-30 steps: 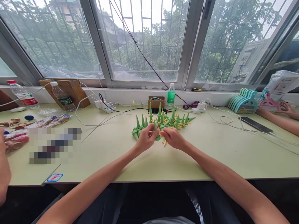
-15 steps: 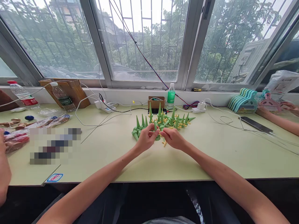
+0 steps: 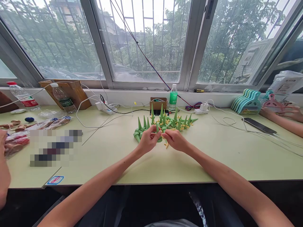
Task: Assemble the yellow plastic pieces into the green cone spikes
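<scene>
My left hand (image 3: 149, 139) is closed around a green plastic plant-watering spike (image 3: 157, 127), its pointed tip sticking up above the fingers. Beside it, my right hand (image 3: 175, 139) pinches at a small yellow valve against the spike; the fingers mostly hide this part. Behind both hands lies a pile of similar green watering spikes (image 3: 175, 118), several standing point up, with yellow valves among them. A loose yellow valve (image 3: 166, 145) rests on the table just below my fingertips.
Beyond the pile stand a small brown box (image 3: 158, 101) and a green-labelled bottle (image 3: 173, 94). Cables and a phone (image 3: 259, 125) lie to the right, near teal dustpan-like items (image 3: 246, 101) and another person's arms. At left are bottles, bagged wooden items (image 3: 47, 124) and another person's hand (image 3: 3, 167).
My hands hold almost the same position at the spike. At far left, the other person's hand has shifted slightly, and the hands at far right have moved around the pink item.
</scene>
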A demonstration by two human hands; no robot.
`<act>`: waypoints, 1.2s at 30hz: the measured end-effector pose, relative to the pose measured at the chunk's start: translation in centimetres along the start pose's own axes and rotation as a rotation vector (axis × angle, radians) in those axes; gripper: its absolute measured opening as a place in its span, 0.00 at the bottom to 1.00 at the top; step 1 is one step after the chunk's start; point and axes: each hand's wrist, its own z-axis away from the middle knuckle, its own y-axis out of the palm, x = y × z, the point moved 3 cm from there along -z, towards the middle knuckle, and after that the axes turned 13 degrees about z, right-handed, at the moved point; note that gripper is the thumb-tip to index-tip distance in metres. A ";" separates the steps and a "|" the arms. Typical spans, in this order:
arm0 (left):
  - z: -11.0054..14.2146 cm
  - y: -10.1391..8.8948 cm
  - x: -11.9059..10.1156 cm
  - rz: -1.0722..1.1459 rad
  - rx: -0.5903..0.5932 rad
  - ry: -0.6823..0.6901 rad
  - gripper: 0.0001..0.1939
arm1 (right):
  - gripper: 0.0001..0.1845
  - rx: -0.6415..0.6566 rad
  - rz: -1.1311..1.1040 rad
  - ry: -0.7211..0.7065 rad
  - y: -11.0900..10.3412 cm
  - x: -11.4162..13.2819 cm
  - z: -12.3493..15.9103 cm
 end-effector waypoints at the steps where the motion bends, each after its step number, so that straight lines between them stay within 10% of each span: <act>1: 0.0 0.0 0.0 -0.001 0.001 -0.001 0.12 | 0.21 0.001 0.003 0.000 0.0 0.0 0.0; 36: 0.0 0.0 -0.2 -0.019 0.002 0.007 0.14 | 0.22 0.007 0.028 -0.013 -0.1 0.0 0.0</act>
